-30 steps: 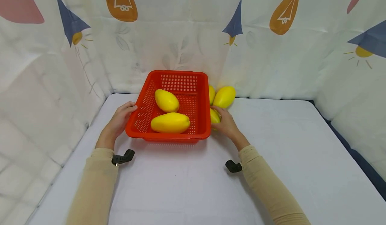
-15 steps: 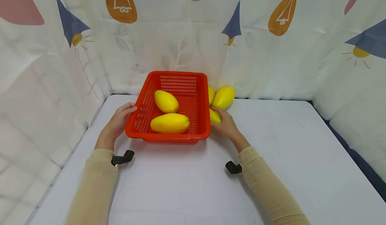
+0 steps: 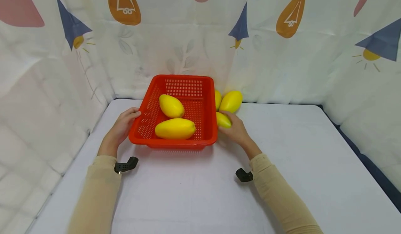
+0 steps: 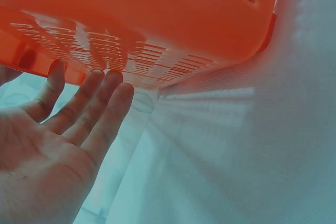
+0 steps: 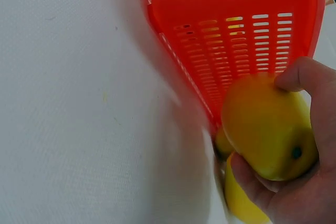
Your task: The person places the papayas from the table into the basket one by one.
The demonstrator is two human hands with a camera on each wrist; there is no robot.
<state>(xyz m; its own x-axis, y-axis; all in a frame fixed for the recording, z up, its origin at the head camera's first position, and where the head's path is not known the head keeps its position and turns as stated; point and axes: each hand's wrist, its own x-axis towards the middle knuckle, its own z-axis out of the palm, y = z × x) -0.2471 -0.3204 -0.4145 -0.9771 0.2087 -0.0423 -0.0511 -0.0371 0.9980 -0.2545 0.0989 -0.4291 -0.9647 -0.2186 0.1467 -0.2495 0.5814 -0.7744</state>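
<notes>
A red slotted basket stands on the table, with two yellow mangoes inside, one rounder and one longer. At its left side my left hand touches the outer wall just under the rim. In the left wrist view the fingers reach out nearly straight against the slots. My right hand grips another yellow mango between thumb and fingers, close beside the basket's right wall. The mango's dark stem spot faces the palm in the right wrist view.
Two more mangoes lie behind my right hand, one in plain sight and one partly hidden by the basket. A white cloth covers the table. A patterned curtain hangs along the back and sides.
The mango in my right hand has come slightly further out from behind the basket's right edge. My left hand stays at the basket, and the head view has shifted a little.
</notes>
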